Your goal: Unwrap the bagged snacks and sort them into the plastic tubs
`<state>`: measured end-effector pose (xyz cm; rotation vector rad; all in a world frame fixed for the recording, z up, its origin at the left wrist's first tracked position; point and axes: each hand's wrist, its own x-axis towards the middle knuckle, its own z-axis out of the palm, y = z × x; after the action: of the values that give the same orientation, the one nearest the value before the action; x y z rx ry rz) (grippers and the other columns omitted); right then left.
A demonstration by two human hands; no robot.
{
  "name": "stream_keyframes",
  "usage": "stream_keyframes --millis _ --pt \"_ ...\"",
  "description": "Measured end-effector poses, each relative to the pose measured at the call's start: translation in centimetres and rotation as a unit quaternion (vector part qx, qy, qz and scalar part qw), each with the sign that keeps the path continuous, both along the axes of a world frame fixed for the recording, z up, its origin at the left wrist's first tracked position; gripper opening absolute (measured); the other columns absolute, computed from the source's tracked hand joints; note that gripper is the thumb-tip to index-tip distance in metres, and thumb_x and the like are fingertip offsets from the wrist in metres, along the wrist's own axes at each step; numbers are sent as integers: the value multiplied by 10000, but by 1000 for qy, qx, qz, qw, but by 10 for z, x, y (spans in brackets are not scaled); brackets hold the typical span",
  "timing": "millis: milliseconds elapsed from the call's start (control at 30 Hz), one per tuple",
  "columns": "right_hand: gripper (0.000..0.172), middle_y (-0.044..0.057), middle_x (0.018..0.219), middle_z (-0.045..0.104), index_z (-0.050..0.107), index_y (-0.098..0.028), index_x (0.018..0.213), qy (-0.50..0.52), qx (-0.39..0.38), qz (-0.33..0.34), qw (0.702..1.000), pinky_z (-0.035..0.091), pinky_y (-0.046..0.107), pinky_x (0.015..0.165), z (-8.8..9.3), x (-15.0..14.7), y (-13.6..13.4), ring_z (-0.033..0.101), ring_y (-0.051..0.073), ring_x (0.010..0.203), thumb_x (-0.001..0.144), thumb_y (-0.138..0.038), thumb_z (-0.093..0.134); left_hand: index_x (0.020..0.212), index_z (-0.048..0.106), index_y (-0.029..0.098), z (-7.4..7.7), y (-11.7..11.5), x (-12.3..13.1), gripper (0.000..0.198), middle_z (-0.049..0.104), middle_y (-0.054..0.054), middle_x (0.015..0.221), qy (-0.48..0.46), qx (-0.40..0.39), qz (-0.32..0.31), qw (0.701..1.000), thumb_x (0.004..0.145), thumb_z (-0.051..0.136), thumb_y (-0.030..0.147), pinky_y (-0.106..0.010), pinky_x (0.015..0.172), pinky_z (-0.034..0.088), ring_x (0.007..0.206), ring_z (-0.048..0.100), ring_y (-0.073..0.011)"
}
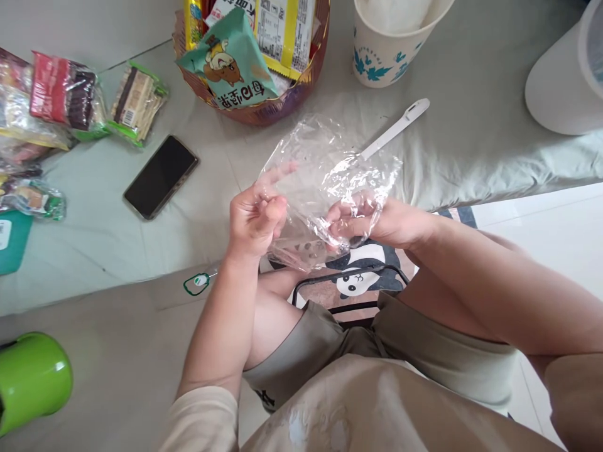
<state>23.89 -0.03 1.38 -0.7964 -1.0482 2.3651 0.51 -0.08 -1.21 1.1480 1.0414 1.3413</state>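
- The bag [313, 179] was in the middle of the frame, between the left hand [257, 220] and the right hand [391, 220], partly above the near edge of the desk [103, 232].
- It lay to the right of the left hand and to the left of the right hand. Both were close, but more film covered the right fingers.
- The left index finger was stretched toward the upper right, apart from the thumb; the other fingers were curled. I could not tell if they pinched the film.
- The right fingers were bent, inside or behind the film. Because of the shine, I could not tell if they were clamped on it.
- The bag was crumpled, without a clear long axis, and its film spread upward in the frame.
- The stick [398, 127] slanted toward the upper right, its lower end at the bag's border. Whether they touched was not clear.
- Above the bag stood the bowl [294, 100] and, more to the right, the cup [377, 63], so the room there was rather narrow.
- Toward the left, a wider stretch of desk separated the hand from the phone [161, 177].
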Motion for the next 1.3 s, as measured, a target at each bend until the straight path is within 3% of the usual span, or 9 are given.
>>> stream_keyframes --millis 100,300,433,567,667,833,1033,1133,1300 --pt "294 -3 696 721 742 -175 794 -29 -5 -37 999 544 240 639 -3 0 2 657 99 634 740 -405 917 581 579 174 5 2 0 472 821 -53 1125 -22 9 -25 999 806 860 480 -192 259 169 310 375 32" --pt "273 -55 556 523 718 -175 823 -78 9 -190 979 409 201 511 -5 -1 7 478 50 518 827 -413 850 573 540 182 15 2 -2 482 837 -24 993 -61 -55 36 996 750 915 428 -212 272 127 308 357 18" --pt "168 -33 701 600 691 -190 834 -64 5 -250 966 516 207 650 -4 -8 5 586 62 650 829 -301 817 640 606 209 19 0 -1 382 841 4 1035 -122 -81 42 988 753 916 403 -205 278 130 305 353 15" --pt "331 0 1012 693 632 -216 979 -54 -27 -237 970 579 243 845 -2 -16 2 699 116 950 766 -291 873 662 636 211 20 -1 1 336 828 -10 1051 -131 -119 51 983 765 908 382 -217 299 132 342 341 20" --pt "457 13 1101 721 555 -241 1037 -41 -48 -228 972 590 261 833 0 -18 1 720 130 961 756 -366 893 649 628 209 18 -1 1 360 822 -13 1078 -119 -114 59 985 783 888 419 -234 303 115 358 289 26" --pt "510 -8 1023 742 530 -256 1098 -34 -72 -235 969 571 240 691 0 -16 1 717 111 802 755 -350 896 631 598 215 19 -1 -3 403 823 18 1149 -143 -77 -33 986 820 852 464 -249 268 30 304 243 34" --pt "572 70 1207 766 684 -219 1150 43 -107 -120 986 612 318 847 1 -17 -4 728 209 1116 723 -528 909 641 580 200 16 0 -4 405 801 55 1239 -169 -31 -111 979 897 802 422 -226 244 78 285 296 44" --pt "428 16 972 779 714 -197 964 66 -108 -117 985 608 313 895 -1 -21 -6 748 153 922 696 -428 955 655 599 198 11 2 -3 392 798 31 1250 -158 -6 -119 980 894 807 429 -213 243 117 298 340 45" --pt "391 -62 669 648 622 -185 766 56 -95 -141 984 558 227 646 -7 -22 -4 668 84 622 666 -323 974 619 576 198 10 3 0 442 809 -10 1218 -111 -33 -74 991 849 831 477 -234 255 102 298 326 32"
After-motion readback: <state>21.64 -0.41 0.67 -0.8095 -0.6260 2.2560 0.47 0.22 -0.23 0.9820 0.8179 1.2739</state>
